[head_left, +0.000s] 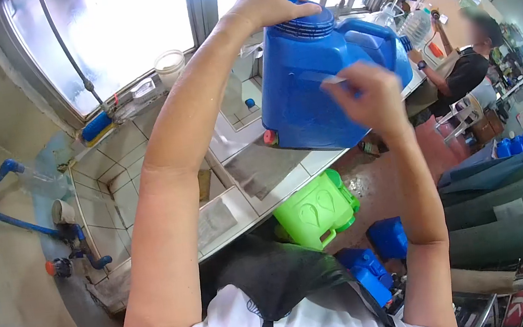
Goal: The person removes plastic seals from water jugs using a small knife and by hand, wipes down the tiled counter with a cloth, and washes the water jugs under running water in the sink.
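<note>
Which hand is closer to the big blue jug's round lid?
Left. The left hand is on the round lid; the right hand is apart from it, in front of the blue jug's side.

Basin (122, 196) left of jug (304, 97) (window (125, 21) behind both).

Left hand (268, 4) atop blue jug (304, 106); blurred right hand (374, 92) at jug's side.
</note>
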Available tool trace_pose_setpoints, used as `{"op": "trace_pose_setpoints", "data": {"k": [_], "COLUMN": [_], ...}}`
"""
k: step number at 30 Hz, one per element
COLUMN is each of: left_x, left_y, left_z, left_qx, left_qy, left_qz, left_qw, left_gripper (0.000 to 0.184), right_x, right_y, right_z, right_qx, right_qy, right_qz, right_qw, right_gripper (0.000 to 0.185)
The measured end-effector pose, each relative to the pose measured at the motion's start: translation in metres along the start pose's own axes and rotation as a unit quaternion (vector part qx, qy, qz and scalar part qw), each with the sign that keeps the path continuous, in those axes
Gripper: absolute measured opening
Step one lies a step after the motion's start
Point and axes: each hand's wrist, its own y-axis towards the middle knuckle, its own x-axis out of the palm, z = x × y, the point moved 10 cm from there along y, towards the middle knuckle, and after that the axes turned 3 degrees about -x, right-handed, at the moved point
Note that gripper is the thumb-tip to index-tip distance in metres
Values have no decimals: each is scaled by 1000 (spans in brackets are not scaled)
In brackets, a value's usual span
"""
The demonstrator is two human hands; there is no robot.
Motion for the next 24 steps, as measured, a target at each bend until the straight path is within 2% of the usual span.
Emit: {"op": "trace_pose_setpoints", "data": {"k": [2,4,5,7,8,10,12,14,16,18,20,22,24], "left_x": [0,-14,-17,-34,-36,-45,-44,-79,-105,-88,-46,-9,8], "left_y": [-3,-1,-3,-13,-17,-33,-53,-101,-145,-161,-161,-162,-161], "left_z": [13,26,30,10,3,-41,-98,-93,-88,-49,15,40,35], "left_qx": [17,31,36,-32,-30,-106,-172,-200,-207,-262,-171,-198,-232], "left_qy": [-15,12,12,-11,-10,-27,-59,-97,-90,-154,-107,-74,-108], "left_qz": [12,82,83,116,116,209,237,342,409,252,117,50,52], "left_qw": [1000,996,996,993,993,972,954,913,884,919,972,976,965], "left_gripper": [76,68,68,56,56,46,45,43,39,38,42,46,49], "right_x": [-49,-75,-77,-40,-34,-21,-20,-26,-24,-22,-22,-23,-26], "right_y": [20,46,53,63,59,55,53,48,48,46,49,49,47], "right_z": [18,45,57,124,135,130,127,122,124,128,128,125,124], "right_qx": [-33,-31,-30,163,164,53,79,69,74,79,71,71,83], "right_qy": [-108,-201,-204,-209,-209,-252,-258,-269,-276,-284,-259,-260,-272], "right_qz": [165,218,221,-4,-3,16,-4,44,39,29,52,57,50], "right_qw": [980,954,953,964,964,966,963,960,957,955,962,961,957], "right_gripper": [27,37,37,53,53,64,60,60,60,60,60,61,62]}}
